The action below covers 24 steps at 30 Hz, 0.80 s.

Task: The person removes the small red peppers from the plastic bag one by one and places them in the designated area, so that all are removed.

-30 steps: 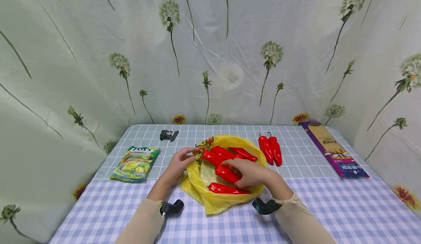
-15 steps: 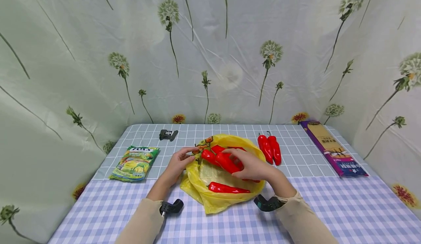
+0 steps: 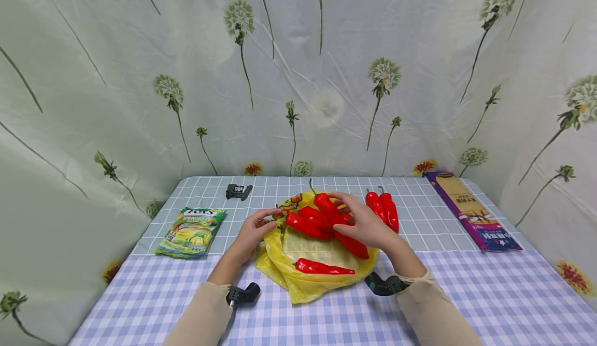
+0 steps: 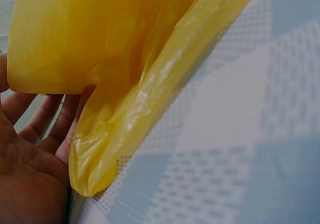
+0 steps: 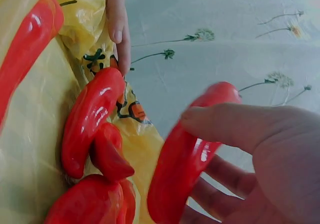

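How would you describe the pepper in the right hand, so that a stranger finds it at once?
Start at the yellow bag in the middle of the table, whose rim the left hand pinches. The right hand grips one red pepper above the bag's far edge. Unlike the peppers lying in the bag or the pair on the cloth to the right, it is lifted, stem pointing up.

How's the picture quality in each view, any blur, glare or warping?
Head view: sharp, evenly lit, wide-angle bowing at the edges. Left wrist view: yellow bag very close and soft. Right wrist view: glare spots on the red pepper; right hand slightly blurred.
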{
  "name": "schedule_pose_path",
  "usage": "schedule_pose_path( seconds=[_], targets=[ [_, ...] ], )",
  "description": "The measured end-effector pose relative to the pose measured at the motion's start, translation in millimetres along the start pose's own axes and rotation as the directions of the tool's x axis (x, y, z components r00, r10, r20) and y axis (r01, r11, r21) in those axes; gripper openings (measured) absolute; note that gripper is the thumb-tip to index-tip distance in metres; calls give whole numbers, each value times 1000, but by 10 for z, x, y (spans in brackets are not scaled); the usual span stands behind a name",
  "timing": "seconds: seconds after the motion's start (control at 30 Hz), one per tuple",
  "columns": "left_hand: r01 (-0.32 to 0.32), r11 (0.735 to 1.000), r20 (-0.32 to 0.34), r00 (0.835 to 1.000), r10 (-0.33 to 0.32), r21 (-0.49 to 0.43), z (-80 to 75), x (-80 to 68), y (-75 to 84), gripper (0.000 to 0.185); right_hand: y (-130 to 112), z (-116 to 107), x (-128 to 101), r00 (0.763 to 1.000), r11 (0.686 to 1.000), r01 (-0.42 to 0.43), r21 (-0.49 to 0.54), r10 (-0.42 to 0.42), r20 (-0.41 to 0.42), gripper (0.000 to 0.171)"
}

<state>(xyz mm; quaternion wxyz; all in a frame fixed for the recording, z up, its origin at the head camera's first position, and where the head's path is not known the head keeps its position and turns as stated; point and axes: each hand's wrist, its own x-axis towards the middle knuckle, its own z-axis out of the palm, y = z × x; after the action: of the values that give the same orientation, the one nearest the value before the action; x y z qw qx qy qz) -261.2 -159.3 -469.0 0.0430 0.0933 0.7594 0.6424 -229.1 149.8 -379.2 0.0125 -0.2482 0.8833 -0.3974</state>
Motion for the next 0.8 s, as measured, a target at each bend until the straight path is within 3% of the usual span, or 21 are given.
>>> schedule_pose_path(
  seconds=[0.2,0.53,0.8],
  targets=[
    [2,1000,-11,1000,-2,4,9,1,-2,38,20,-72,17,993,999,-18,29,21,-113,77],
    [11,1000,-20,1000,-11,-12,10,3,2,36,137,-161,32,961,1000,-3,20,8,-276,72],
    [9,1000,-6,1000,-9,-12,3,3,1,39,330,-212,47,913,983,-101,153,153,-378,70]
  ],
)
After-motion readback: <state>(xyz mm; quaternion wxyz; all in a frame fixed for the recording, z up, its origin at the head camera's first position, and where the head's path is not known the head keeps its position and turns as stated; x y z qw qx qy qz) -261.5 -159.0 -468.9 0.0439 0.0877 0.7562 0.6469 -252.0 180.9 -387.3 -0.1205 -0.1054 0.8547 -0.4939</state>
